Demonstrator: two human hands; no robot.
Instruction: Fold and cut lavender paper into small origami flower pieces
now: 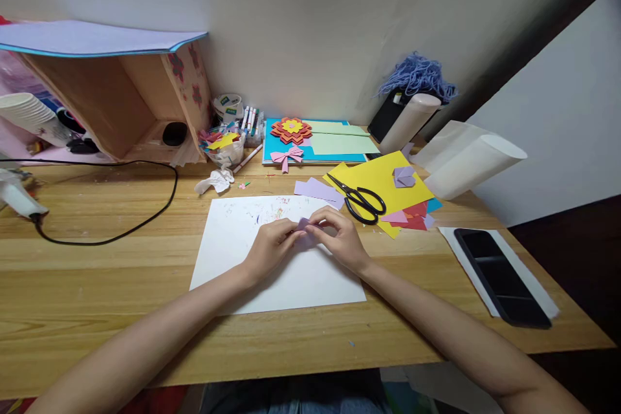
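Using the hands as the middle of the clock, 12 straight ahead: the left hand (272, 246) and right hand (342, 239) are both pinching a small purple paper piece (303, 224) between the fingertips, just over a white sheet (228, 272) on the wooden table (121, 297).

Just past 3 there's a flat black tray (502, 275), looks like three sections, lying on white paper; can't tell if anything's in it. At 2, black scissors (363, 202) sit partly on yellow paper (376, 171), with a folded purple piece (403, 176) farther back on it. Past those, a white paper roll (478, 168).

Between 10 and 11 is a small clear tub (229, 155) heaped with colourful paper scraps (223, 141), yellow on top. Right behind it, a clear box (257, 136) with markers (250, 118) sticking up.

Also between 10 and 11 but farther off, a big cardboard box (121, 94) has its open side facing us, and something dark and round (174, 134) shows inside. Nested paper cups (32, 116) lie around 10.

Way back at 1, blue yarn (418, 74) spills over a black bin (381, 118); can't see how deep it goes.
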